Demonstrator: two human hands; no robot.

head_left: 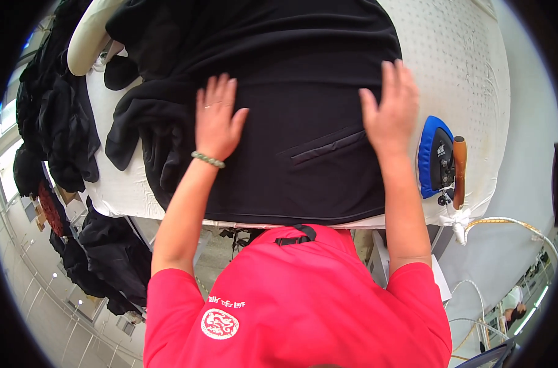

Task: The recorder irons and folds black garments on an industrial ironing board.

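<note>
A black garment (291, 116) lies spread over a white padded ironing table (460, 80), with a slanted pocket opening (328, 146) on its front. My left hand (217, 116) rests flat on the cloth, fingers stretched out and pointing away from me, a beaded bracelet at the wrist. At the garment's right edge, my right hand (392, 110) lies with its fingers extended and thumb apart. Neither hand holds anything. Folds and what looks like a sleeve (153, 122) bunch up left of my left hand.
An iron (439, 159) with a blue sole cover and a wooden handle stands right of my right forearm, its hose (512, 222) trailing off right. A pale padded arm (88, 37) rises at the far left. Black garments (58, 122) hang along the left side.
</note>
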